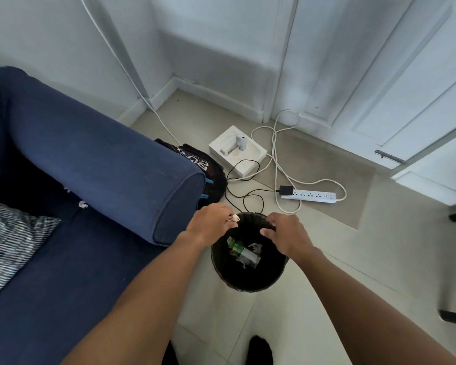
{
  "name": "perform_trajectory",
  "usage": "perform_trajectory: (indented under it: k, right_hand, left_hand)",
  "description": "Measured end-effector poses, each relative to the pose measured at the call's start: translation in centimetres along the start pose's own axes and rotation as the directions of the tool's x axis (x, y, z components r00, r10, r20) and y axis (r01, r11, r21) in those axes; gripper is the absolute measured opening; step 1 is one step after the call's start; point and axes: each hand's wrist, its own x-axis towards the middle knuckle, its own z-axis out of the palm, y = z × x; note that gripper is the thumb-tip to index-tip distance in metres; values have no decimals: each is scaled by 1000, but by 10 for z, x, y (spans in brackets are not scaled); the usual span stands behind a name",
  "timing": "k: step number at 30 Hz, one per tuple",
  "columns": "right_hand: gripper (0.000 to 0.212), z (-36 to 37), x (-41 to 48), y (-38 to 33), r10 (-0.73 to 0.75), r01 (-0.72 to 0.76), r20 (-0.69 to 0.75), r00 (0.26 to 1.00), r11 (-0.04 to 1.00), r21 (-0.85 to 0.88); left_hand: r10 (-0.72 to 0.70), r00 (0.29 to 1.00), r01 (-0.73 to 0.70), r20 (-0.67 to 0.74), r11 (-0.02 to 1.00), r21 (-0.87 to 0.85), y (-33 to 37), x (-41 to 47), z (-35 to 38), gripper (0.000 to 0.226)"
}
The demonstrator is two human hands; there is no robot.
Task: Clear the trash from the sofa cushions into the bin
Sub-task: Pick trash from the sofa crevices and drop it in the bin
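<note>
1. Head view looks down over my two hands, both held above the black bin (248, 275) on the floor beside the sofa (95, 164); I hold them over its mouth so that whatever I let go falls inside.
2. My left hand (208, 224) is pinched around a small scrap of pale trash (233, 218), which pokes out past my fingertips just over the near-left rim; the drop is not yet made.
3. My right hand (284, 234) is spread loosely over the far-right rim, fingers curled downward and carrying nothing I can see; whether it touches the rim I cannot tell.
4. Inside the bin lie a green-and-white wrapper (241, 250) and some crumpled paper (256, 247); I judge the clearing is well along.
5. One small white scrap (83, 204) lies on the sofa seat by the armrest; probably my next pick.
</note>
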Motion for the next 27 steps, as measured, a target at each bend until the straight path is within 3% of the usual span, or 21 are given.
perform_trajectory:
  k: [2,5,8,21,27]
  right_hand:
    - [40,-2,0,-1,-2,2,-6,1000,1000,-7]
    - [39,-6,1,-1,-2,1,-17,1000,1000,-21]
    - [40,-10,1,-1,-1,0,-26,1000,999,-36]
    - [64,-16,-5,-13,-28,36,51,998,986,-165]
    - [82,-20,-6,-29,-113,133,76,991,926,-354]
  left_hand:
    - [16,1000,-17,10,999,43,-1,1,0,42]
    - [37,998,-43,55,991,124,-3,3,2,77]
    - [54,997,-62,62,987,150,-6,5,4,92]
    - [74,997,-80,35,978,194,-9,-2,-4,90]
    - [108,993,-97,-38,970,221,-12,-10,-28,88]
